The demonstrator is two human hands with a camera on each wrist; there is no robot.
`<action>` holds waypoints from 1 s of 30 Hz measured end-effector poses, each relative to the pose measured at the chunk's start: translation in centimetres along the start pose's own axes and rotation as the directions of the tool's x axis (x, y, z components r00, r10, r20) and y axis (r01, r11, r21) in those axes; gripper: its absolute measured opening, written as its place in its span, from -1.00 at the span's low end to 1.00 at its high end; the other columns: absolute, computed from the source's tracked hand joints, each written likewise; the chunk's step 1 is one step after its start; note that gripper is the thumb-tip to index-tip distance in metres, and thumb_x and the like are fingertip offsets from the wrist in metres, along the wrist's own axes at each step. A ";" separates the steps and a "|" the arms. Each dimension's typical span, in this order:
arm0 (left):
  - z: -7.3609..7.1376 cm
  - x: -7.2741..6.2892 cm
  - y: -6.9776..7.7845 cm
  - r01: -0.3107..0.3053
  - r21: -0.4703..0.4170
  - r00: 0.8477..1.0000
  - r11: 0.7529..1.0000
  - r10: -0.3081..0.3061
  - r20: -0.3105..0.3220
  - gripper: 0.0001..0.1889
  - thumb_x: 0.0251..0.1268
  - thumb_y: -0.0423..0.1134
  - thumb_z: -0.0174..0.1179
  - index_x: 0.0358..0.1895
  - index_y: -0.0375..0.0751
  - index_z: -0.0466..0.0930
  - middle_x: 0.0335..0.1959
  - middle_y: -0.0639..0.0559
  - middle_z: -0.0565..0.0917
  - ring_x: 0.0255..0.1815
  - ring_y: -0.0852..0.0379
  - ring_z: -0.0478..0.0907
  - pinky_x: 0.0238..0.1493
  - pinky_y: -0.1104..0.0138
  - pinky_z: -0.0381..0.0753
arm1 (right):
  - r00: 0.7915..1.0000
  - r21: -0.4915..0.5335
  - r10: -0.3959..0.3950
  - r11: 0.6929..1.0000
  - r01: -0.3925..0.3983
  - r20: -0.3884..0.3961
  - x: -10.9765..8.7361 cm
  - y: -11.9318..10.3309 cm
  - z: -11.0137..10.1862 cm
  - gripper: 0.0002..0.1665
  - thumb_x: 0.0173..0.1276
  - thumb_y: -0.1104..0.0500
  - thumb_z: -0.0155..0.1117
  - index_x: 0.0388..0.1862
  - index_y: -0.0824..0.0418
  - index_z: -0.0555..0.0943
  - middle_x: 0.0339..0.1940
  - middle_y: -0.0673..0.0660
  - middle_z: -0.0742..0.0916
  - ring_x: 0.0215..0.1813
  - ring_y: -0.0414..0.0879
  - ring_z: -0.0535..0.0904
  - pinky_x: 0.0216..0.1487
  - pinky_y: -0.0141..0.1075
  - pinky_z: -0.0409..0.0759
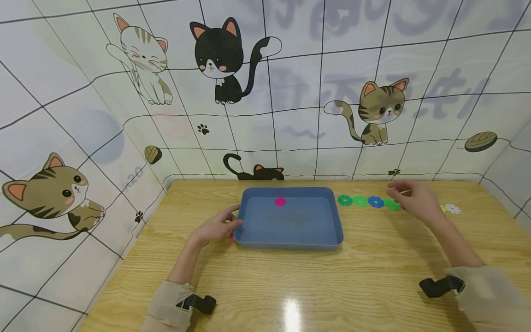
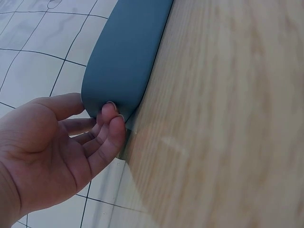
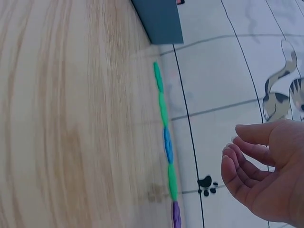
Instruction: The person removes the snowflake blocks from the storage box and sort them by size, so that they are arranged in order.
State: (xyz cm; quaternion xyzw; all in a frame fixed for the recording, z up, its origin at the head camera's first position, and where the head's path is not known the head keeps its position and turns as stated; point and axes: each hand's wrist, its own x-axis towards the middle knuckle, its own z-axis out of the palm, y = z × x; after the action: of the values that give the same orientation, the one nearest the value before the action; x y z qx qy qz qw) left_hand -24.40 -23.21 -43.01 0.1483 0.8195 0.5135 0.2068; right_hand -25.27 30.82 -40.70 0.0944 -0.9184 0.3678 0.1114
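Note:
A shallow blue tray (image 1: 290, 246) sits on the table with one pink flower-shaped disc (image 1: 280, 202) inside, near its back wall. My left hand (image 1: 213, 227) holds the tray's left end; in the left wrist view the thumb is at the rim and bent fingers (image 2: 111, 135) press the outer wall. Over the row of flower discs on the right hovers my right hand (image 1: 416, 203), its fingers loosely bent around nothing. That row includes a dark green disc (image 1: 345, 200), a light green disc (image 1: 361, 200), a blue disc (image 1: 376, 202), a purple disc (image 3: 176, 213) and a white disc (image 1: 452, 209). The hand covers part of the row.
The wooden table (image 1: 265, 286) meets a wall covering (image 1: 298, 133) printed with cartoon cats along its back edge. Each wrist carries a black camera mount, such as the right mount (image 1: 439, 287).

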 end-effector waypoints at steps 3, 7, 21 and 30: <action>0.0 0.0 0.0 -0.009 0.003 1.000 1.000 0.009 0.002 -0.30 0.60 -0.24 0.05 0.62 -0.31 -0.08 -0.19 -0.20 0.50 -0.46 0.00 0.65 -0.23 0.15 0.70 | 1.000 0.017 -0.010 1.000 0.010 0.019 0.2 -1.3 0.8 -0.56 0.55 0.03 0.21 0.11 0.40 0.62 -0.11 0.34 0.70 -0.28 -0.20 0.64 -0.42 -0.33 0.61; 0.0 0.1 -0.2 -0.013 0.011 1.000 1.000 0.013 -0.003 -0.30 0.60 -0.24 0.06 0.62 -0.32 -0.07 -0.20 -0.21 0.51 -0.47 0.01 0.65 -0.24 0.16 0.70 | 0.999 0.022 -0.021 1.000 0.020 0.044 0.4 -3.0 1.8 -0.56 0.55 0.04 0.21 0.14 0.38 0.62 -0.07 0.31 0.70 -0.15 0.05 0.66 -0.37 -0.34 0.60; 0.0 0.1 0.0 -0.012 0.015 1.000 1.000 0.012 0.001 -0.30 0.60 -0.26 0.05 0.61 -0.33 -0.08 -0.21 -0.22 0.50 -0.46 -0.02 0.65 -0.22 0.14 0.70 | 0.988 0.089 -0.121 0.990 0.112 0.097 1.2 -7.8 5.6 -0.62 0.52 0.08 0.26 0.10 0.36 0.63 -0.13 0.25 0.74 -0.17 0.15 0.71 -0.31 -0.29 0.61; -0.1 0.1 0.1 -0.001 0.024 1.000 1.000 0.001 -0.002 -0.29 0.60 -0.24 0.05 0.62 -0.32 -0.10 -0.19 -0.21 0.51 -0.45 0.01 0.64 -0.23 0.18 0.69 | 0.974 0.196 -0.177 0.970 0.147 0.142 2.1 -10.1 9.0 -0.70 0.48 0.16 0.32 0.05 0.34 0.65 -0.17 0.18 0.73 -0.18 0.12 0.69 -0.23 -0.30 0.62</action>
State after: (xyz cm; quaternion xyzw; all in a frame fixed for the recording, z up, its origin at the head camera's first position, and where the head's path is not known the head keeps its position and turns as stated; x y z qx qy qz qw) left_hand -24.57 -23.21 -42.94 0.1505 0.8258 0.5038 0.2039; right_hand -25.89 17.18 -39.83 0.2081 -0.8755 0.4321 0.0584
